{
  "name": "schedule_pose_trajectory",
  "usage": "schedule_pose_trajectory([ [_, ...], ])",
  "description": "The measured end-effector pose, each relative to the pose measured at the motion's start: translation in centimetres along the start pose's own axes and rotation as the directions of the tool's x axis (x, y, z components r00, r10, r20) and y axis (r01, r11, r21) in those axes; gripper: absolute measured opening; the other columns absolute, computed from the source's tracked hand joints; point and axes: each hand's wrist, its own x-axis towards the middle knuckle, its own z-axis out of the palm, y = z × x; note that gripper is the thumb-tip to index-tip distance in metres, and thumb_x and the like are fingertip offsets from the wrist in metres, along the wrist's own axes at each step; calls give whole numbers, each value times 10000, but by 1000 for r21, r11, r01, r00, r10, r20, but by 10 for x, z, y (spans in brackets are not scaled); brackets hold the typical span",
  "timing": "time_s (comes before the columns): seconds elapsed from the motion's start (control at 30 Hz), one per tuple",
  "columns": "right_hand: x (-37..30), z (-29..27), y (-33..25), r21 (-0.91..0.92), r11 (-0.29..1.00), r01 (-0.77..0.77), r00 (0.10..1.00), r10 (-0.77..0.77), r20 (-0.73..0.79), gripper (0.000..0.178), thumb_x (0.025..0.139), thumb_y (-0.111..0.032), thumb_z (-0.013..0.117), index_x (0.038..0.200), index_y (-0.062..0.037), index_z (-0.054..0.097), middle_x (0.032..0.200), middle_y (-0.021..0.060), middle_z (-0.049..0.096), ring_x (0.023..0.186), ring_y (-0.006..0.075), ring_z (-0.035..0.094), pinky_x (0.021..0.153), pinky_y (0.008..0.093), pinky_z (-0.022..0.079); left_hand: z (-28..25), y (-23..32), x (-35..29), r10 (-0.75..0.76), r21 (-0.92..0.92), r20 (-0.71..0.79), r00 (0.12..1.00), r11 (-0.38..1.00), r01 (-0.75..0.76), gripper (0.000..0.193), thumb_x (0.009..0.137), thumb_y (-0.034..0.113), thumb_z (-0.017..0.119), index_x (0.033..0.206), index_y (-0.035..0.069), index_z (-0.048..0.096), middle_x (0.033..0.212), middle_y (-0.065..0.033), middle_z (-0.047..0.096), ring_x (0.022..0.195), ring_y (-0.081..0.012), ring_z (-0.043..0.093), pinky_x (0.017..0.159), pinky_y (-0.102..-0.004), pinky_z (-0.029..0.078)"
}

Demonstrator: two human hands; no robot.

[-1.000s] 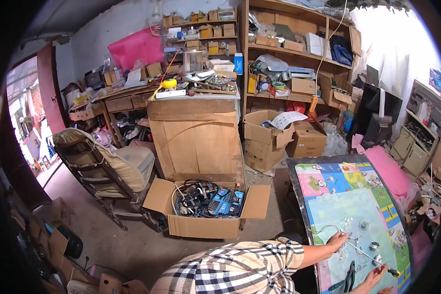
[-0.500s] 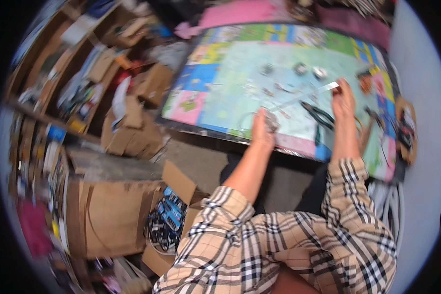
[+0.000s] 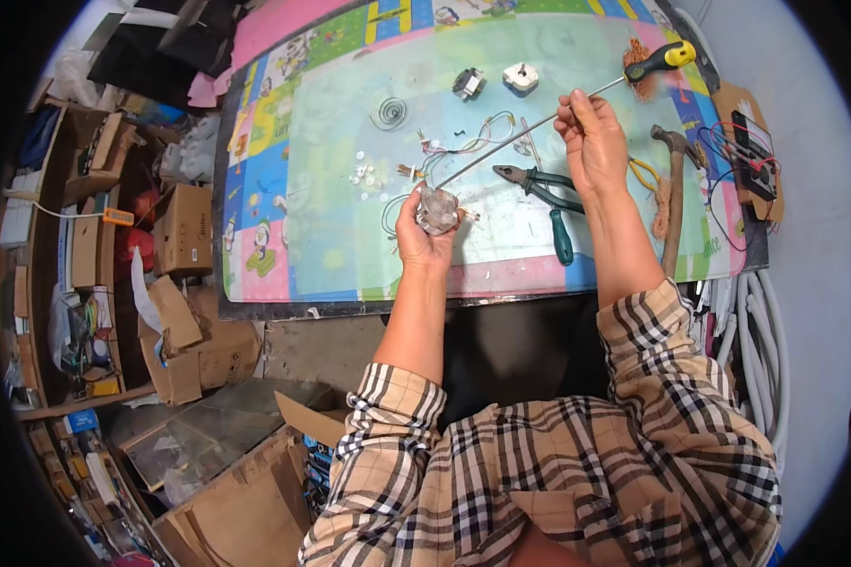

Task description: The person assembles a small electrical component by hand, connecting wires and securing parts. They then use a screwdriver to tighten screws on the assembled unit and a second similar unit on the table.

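In my left hand [image 3: 414, 241] sits a small grey, roundish mechanical part [image 3: 437, 211], gripped between thumb and fingers above the table's near side. A thin metal strip [image 3: 503, 151] stretches from that part up to my right hand [image 3: 596, 146], where thumb and fingertips pinch its far end. Just beyond those fingertips lies a screwdriver [image 3: 662, 60] with a yellow and black handle, its shaft almost in line with the strip. Dark-green-handled pliers [image 3: 544, 186] rest between my forearms, beside a green-handled tool [image 3: 562, 238]. Thin coloured wires [image 3: 487, 132] lie behind the strip.
On the patterned table mat [image 3: 340, 180] are a spiral spring [image 3: 389, 113], small white pieces [image 3: 364, 175] and two small round parts [image 3: 467, 83]. A hammer [image 3: 673, 189] and a meter with leads [image 3: 755, 156] lie right. Cardboard boxes [image 3: 184, 227] and shelves stand left.
The head view has shifted, so the table sits higher and farther left. The strip, broad and shiny before, now shows as a thin line. Both hands keep their hold.
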Motion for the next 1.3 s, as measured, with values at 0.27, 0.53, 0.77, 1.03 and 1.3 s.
schedule_pose_trajectory([
  [0.27, 4, 3, -4, -279, 960, 23, 996, 3, 94, 275, 936, -199, 573, 1072, 40, 581, 967, 82, 629, 791, 135, 594, 646, 224, 438, 10, 18, 26, -6, 53, -76, 997, 999, 11, 281, 878, 280, 512, 1113, 129, 545, 956, -103, 620, 856, -289, 599, 714, -423, 484],
  [0.53, 12, 2, -2, -144, 989, -41, 999, 41, 1, 294, 961, -228, 533, 1075, 37, 590, 991, 97, 613, 776, 105, 552, 688, 234, 450, 24, 18, 13, 21, 123, -78, 997, 992, -11, 357, 869, 286, 522, 1176, 106, 540, 907, -76, 619, 811, -213, 599, 696, -375, 477],
  [0.77, 3, 9, -7, -401, 916, 13, 993, 35, 113, 339, 995, -228, 423, 1030, 51, 612, 939, 106, 605, 741, 103, 538, 666, 241, 439, 10, 25, 16, 39, 176, -89, 995, 984, -23, 409, 880, 278, 499, 1252, 109, 516, 909, -73, 620, 832, -206, 606, 684, -365, 482],
  [1.03, 3, 11, -12, -450, 892, 43, 997, -11, 74, 329, 998, -217, 388, 1007, 46, 585, 912, 112, 604, 722, 107, 542, 662, 244, 434, 11, 27, 15, 57, 217, -154, 986, 976, -23, 349, 879, 272, 520, 1181, 109, 579, 967, -66, 611, 843, -190, 610, 673, -351, 497],
  [1.3, -6, 12, -5, -572, 814, 106, 984, -4, 177, 320, 979, -284, 456, 868, -19, 597, 742, 58, 613, 663, 90, 516, 622, 243, 422, 14, 23, 12, 227, 377, -4, 974, 903, -209, 378, 891, 274, 523, 1213, 77, 537, 1006, -80, 622, 862, -199, 617, 690, -355, 493],
])
